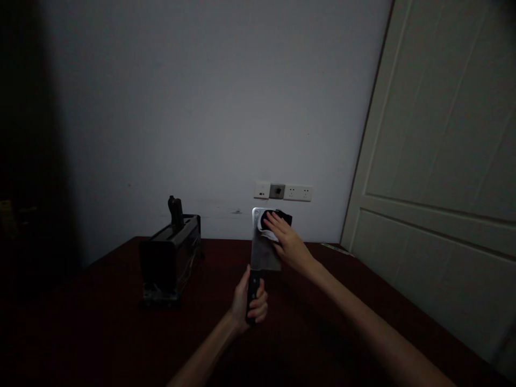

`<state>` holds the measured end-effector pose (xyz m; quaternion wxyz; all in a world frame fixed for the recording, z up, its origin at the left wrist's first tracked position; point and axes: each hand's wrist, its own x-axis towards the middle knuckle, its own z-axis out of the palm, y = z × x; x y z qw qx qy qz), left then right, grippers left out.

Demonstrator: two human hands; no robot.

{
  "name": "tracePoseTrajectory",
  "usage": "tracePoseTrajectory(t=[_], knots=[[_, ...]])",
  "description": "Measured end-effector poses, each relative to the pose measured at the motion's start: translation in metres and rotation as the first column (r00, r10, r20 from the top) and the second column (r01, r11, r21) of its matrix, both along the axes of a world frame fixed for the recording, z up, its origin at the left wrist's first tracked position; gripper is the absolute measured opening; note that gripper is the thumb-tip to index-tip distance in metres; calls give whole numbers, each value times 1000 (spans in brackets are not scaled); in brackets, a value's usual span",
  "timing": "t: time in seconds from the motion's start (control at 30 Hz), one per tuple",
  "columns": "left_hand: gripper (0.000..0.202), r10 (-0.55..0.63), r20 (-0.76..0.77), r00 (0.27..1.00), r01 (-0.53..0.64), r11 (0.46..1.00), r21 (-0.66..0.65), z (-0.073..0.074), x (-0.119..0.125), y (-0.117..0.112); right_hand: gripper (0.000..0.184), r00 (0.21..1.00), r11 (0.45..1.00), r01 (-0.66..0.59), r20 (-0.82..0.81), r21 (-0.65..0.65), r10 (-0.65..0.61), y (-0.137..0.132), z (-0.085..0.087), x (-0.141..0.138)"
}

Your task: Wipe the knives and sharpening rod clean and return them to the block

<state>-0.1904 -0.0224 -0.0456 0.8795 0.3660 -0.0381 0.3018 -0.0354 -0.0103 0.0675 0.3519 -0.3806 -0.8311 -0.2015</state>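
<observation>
My left hand [249,303] is closed round the dark handle of a cleaver [262,252], holding it upright with the broad steel blade pointing up. My right hand [287,241] lies against the upper part of the blade, fingers together, pressing a white and dark cloth [269,228] onto the metal. The room is dim, so the cloth's shape is hard to make out. Both forearms reach in from the bottom of the view over a dark red table [100,328].
A black knife block [169,258] stands on the table to the left, with one dark handle [175,209] sticking out of its top. White wall sockets [283,191] sit low on the wall behind. A pale door [439,161] fills the right side.
</observation>
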Motion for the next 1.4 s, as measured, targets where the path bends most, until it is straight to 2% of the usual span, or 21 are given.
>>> tracePoseTrajectory(t=[0.07,0.2,0.27,0.33,0.47,0.53,0.77,0.87,0.97,1.03,1.27,1.4], knots=[[58,3,14,1000,-3,1000,6,-1,0,1,54,1000,1000,3,21,-10,-3,-7,-6,-5],[56,17,39,999,-18,1000,11,-8,-1,8,59,989,995,-66,131,-76,76,-31,-32,-27],[56,22,35,999,-22,1000,19,-10,-1,10,61,984,992,-91,146,-91,104,-35,-37,-31],[57,21,18,1000,-21,1000,17,-8,-2,9,60,989,994,-87,113,-71,95,-29,-32,-27],[59,6,-12,1000,-6,1000,1,0,-3,4,55,1000,1000,-25,-3,5,25,-8,-11,-9],[59,8,-15,1000,-8,1000,-3,2,-2,3,54,1000,1000,-13,-21,14,14,-6,-8,-7],[56,41,-11,999,-41,999,2,-8,-3,10,55,989,990,-93,109,-102,104,-37,-39,-30],[57,34,-36,999,-34,999,-7,-5,-3,8,56,991,991,-93,85,-93,101,-31,-31,-23],[58,12,-53,999,-13,1000,-11,1,-3,4,54,999,998,-45,3,-32,45,-16,-16,-9],[59,11,-52,999,-12,1000,-7,2,-3,3,53,1000,1000,-15,-23,-17,15,-12,-14,-5],[56,85,-46,995,-87,996,-32,-10,-2,11,58,992,991,-84,81,-99,93,-45,-50,-31],[56,62,-27,998,-62,998,-25,-4,-3,8,55,996,992,-84,29,-92,87,-41,-42,-25]])
